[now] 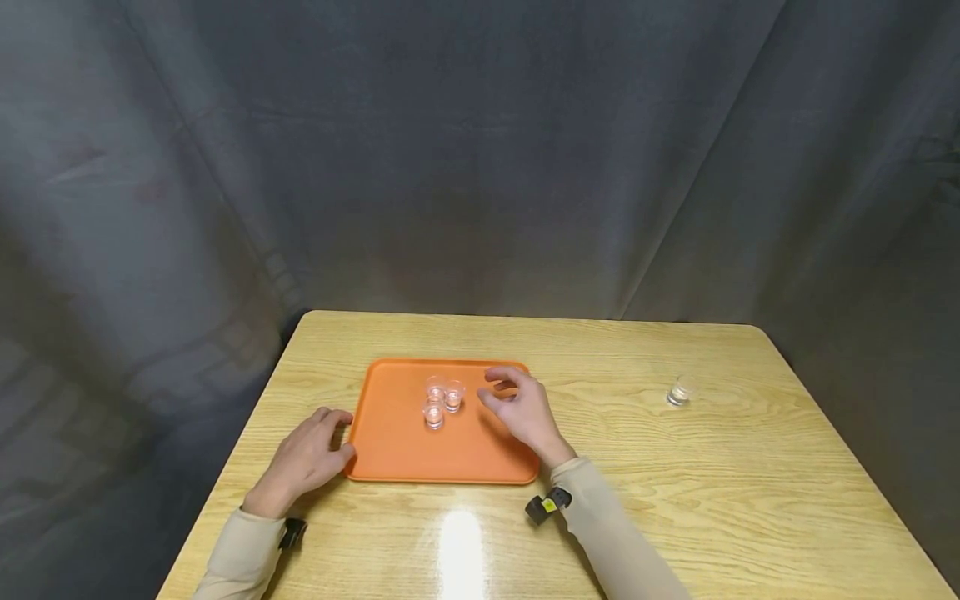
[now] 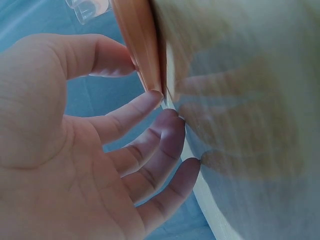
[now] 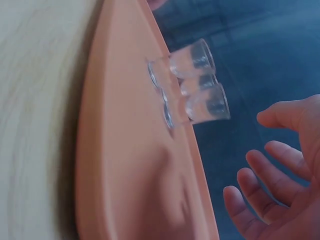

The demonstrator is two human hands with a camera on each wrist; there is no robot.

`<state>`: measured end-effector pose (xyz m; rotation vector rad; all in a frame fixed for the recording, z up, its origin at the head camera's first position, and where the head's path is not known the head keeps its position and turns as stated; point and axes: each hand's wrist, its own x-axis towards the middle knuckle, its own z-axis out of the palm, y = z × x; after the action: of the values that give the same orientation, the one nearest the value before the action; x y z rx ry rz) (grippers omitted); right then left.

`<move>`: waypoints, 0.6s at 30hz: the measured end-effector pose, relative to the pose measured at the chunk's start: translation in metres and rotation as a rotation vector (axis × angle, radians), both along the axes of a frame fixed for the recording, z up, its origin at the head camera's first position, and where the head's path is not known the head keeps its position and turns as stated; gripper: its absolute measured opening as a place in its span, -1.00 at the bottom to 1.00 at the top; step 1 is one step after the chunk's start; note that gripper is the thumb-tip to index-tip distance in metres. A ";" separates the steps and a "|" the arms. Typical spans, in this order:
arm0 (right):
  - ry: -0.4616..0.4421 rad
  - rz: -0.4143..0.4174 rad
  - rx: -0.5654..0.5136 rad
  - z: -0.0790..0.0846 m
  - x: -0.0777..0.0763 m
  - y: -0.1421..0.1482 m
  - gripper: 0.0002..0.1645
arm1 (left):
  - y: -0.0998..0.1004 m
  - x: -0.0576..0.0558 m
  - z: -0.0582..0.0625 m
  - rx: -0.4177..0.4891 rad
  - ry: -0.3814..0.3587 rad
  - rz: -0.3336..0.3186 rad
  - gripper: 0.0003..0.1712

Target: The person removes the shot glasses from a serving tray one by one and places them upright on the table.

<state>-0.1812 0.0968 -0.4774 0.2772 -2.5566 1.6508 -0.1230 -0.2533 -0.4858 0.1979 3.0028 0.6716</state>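
Observation:
Three small clear shot glasses [image 1: 434,416] stand upright in a tight cluster on an orange tray [image 1: 405,454]. My left hand [image 1: 309,454] rests at the tray's left edge, its thumb and fingertips spread along the rim. In the left wrist view, the thumb [image 2: 112,57] touches the tray's side and the other fingertips reach down to the tabletop. Over the right part of the tray hovers my right hand [image 1: 523,408], fingers loosely curved and holding nothing. The right wrist view shows it apart from the glasses [image 3: 207,104], with its thumb nearest them.
Farther right on the light wooden table [image 1: 712,483] stands another clear shot glass [image 1: 678,393]. A dark grey curtain [image 1: 480,167] hangs behind the table and down both sides.

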 end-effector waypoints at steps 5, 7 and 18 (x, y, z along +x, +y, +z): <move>0.000 0.035 0.005 -0.004 -0.002 -0.012 -0.57 | 0.000 0.000 0.000 -0.001 0.005 -0.004 -0.46; 0.006 0.048 0.010 -0.005 -0.003 -0.016 -0.56 | 0.000 0.000 0.000 -0.002 0.010 -0.006 -0.46; -0.016 0.070 0.081 -0.009 -0.003 -0.027 -0.54 | 0.001 0.001 -0.002 -0.002 0.020 -0.004 -0.47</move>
<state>-0.1839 0.0697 -0.4865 0.3651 -2.6592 1.5808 -0.1224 -0.2528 -0.4875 0.2121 3.0210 0.6703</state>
